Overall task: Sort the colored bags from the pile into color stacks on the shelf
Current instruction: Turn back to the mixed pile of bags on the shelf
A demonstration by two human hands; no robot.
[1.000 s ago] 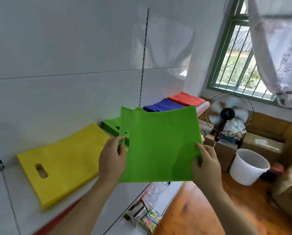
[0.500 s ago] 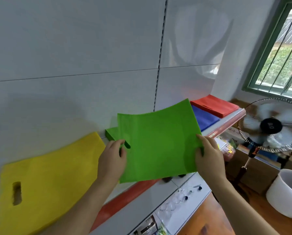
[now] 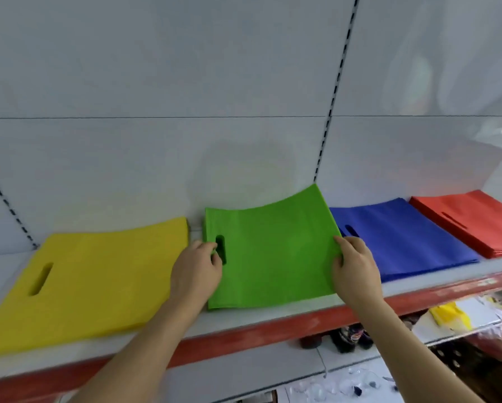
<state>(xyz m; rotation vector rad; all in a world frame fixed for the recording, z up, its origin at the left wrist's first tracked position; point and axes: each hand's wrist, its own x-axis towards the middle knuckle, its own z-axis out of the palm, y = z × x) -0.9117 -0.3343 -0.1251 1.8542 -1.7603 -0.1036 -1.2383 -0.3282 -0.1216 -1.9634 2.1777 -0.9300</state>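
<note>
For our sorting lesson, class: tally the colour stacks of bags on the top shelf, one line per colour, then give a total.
Yellow stack: 1
Green stack, with both hands at its side edges: 1
Blue stack: 1
Red stack: 1
Total: 4 stacks. How many bags each stack holds cannot be told.

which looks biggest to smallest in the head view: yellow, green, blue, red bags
1. yellow bags
2. green bag
3. blue bags
4. red bags, cut off by the frame edge and farther away, so unsure.
</note>
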